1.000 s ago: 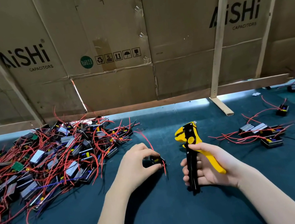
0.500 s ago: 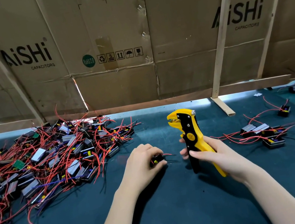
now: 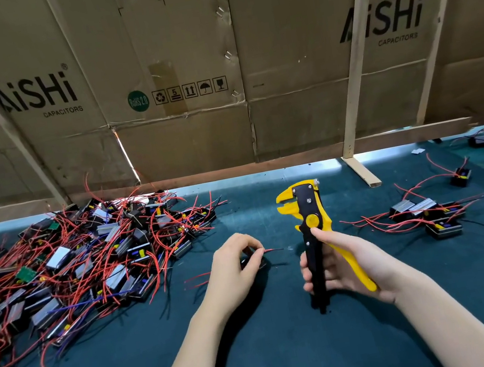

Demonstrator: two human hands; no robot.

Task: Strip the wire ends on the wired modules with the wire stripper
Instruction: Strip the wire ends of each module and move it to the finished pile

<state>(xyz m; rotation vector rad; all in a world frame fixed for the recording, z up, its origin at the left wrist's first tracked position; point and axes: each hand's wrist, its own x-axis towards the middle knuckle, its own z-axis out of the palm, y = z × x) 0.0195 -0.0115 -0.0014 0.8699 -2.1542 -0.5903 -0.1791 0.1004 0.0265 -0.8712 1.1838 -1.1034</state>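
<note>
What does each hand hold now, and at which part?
The right hand grips the wire stripper by its handles. The left hand pinches a red wire near its end, over a small black module.

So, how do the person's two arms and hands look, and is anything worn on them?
Both forearms are bare up to the lower picture edge: no sleeves show. The left hand and the right hand wear no gloves, and I see no rings, watch or wristband. The fingernails look short and unpainted. Nothing is marked or taped on either arm.
</note>
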